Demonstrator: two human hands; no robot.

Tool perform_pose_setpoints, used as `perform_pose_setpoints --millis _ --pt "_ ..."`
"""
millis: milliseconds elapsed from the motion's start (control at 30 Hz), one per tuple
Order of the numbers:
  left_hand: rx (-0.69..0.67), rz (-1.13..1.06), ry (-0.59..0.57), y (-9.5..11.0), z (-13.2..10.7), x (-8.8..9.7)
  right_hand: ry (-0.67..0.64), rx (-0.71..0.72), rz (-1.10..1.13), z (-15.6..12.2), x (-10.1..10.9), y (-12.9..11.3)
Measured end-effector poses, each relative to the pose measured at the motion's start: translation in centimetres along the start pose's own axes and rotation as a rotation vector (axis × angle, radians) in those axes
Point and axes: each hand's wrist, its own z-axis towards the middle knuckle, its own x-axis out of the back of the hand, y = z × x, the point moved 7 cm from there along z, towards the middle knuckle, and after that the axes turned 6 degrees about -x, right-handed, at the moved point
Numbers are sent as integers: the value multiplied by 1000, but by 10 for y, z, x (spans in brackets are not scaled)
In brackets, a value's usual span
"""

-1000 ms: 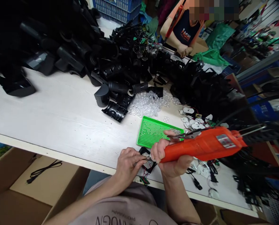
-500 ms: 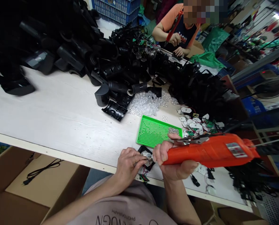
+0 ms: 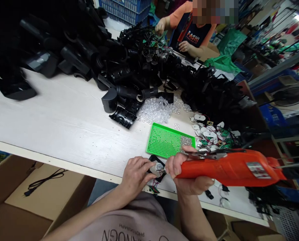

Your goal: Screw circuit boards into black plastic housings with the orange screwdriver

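My right hand [image 3: 187, 175] is wrapped round an orange electric screwdriver [image 3: 229, 169], its tip pointing left at a small black part with a white disc and red wires [image 3: 157, 169] near the table's front edge. My left hand [image 3: 135, 175] rests on that part, fingers curled and pressing it down. Just behind lies a green perforated tray [image 3: 164, 140] with small metal screws at its right end.
A heap of clear lenses [image 3: 158, 112] and piles of black plastic housings [image 3: 84, 57] cover the back of the white table [image 3: 64, 124]. White circuit discs [image 3: 209, 134] lie right. Another person [image 3: 189, 31] works across. A cardboard box [image 3: 39, 197] with a cable stands below left.
The screwdriver's rear end has dropped lower and swung right while its tip stays on the part. The person across has raised one hand to the black pile.
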Motion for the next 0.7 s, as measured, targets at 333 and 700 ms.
perform_pose_setpoints --millis 333,700 --pt "-298 268 -112 -1 -24 -27 20 -45 -48 8 19 36" --pt "-234 328 -98 6 -20 -29 13 -84 -31 5 20 47"
